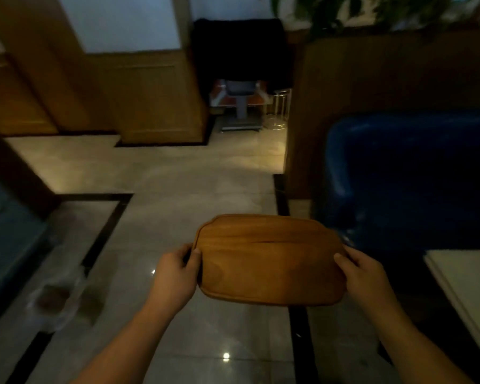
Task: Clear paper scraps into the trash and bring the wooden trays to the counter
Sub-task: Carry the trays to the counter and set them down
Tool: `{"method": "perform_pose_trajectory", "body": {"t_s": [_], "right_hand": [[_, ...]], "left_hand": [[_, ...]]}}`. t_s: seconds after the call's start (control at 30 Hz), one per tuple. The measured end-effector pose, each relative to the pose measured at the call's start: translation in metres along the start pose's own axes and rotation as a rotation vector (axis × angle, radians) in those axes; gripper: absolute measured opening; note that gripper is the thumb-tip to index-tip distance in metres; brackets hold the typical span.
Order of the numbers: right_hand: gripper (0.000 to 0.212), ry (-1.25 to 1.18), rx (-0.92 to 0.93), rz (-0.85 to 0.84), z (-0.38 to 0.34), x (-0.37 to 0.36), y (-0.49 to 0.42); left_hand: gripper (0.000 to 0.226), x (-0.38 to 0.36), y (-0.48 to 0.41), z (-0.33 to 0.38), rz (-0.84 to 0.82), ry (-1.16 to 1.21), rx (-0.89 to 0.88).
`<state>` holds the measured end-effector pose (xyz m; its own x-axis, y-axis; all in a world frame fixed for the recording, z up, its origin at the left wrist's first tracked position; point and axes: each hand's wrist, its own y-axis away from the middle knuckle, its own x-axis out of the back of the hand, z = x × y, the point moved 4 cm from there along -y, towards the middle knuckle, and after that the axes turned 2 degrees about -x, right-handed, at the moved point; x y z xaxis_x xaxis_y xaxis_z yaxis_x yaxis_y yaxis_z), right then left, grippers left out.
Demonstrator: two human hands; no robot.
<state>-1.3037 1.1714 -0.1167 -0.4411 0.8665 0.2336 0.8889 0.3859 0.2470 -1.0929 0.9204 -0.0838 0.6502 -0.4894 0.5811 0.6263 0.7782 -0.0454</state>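
A wooden tray [266, 259], oblong with rounded corners, is held level in front of me above the tiled floor. It may be more than one tray stacked; only the top surface shows, and it is bare. My left hand [175, 275] grips its left end with the thumb on top. My right hand [363, 273] grips its right end the same way. No paper scraps are visible on the tray.
A light tiled floor [178, 178] with dark border strips runs ahead. A blue upholstered seat [410, 173] and wooden partition stand at right, a pale table edge [463, 286] at lower right. A blurred clear bin with a bag [56, 300] is at lower left. Wood-panelled walls lie ahead.
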Motion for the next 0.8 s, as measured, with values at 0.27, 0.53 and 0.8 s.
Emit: {"method": "perform_pose_trajectory", "body": {"t_s": [0.27,0.53,0.8], "right_hand": [[0.027,-0.006,0.056,-0.343,-0.069,-0.193,-0.017],[0.026,0.001,0.129,-0.649,-0.138,-0.390,-0.067],[0.037,0.080,0.217,-0.990,-0.193,-0.556,-0.070]], "left_hand": [[0.026,0.135,-0.001,-0.085,0.329,-0.004,0.194],[0.026,0.236,-0.042,-0.151,0.629,0.000,0.417],[0.034,0.334,-0.069,-0.195,0.864,-0.089,0.606]]}}
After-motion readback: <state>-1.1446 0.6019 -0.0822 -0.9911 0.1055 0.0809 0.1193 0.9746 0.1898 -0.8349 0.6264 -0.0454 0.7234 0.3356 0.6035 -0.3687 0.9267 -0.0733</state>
